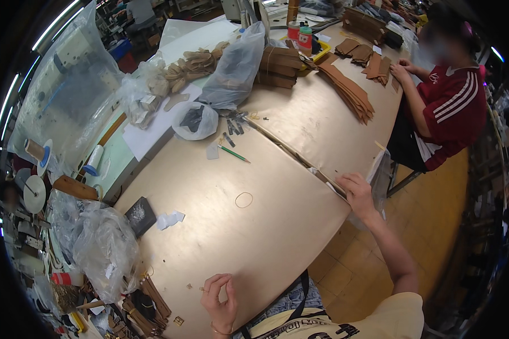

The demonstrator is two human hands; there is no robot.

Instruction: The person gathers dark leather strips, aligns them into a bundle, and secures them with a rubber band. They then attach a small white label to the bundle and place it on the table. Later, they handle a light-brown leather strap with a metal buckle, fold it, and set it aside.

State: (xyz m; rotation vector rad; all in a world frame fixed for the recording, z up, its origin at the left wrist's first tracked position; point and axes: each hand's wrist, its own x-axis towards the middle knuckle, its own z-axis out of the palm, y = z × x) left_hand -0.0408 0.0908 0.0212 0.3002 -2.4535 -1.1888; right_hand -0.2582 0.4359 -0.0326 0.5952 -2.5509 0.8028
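Observation:
Over the near edge of the pale tabletop [266,231], my left hand [219,299] is curled, thumb and forefinger meeting in a loose ring. Anything at its fingertips is too small to make out. My right hand [356,192] is at the table's right edge, by the end of the gap [291,151] between two table panels. Its fingers are bent toward the thumb, and what they hold, if anything, is hidden. A clear plastic bag [380,175] hangs beside it. A thin rubber band [244,200] lies mid-table, with a green pencil [234,154] farther back.
A co-worker in a dark red shirt [455,107] handles brown pieces at the far right. Fanned brown strips [348,93] and a tied stack [279,66] lie at the back. Leftward are a dark block [141,216], white paper pieces [170,220], plastic bags [104,248] and thread spools [94,160].

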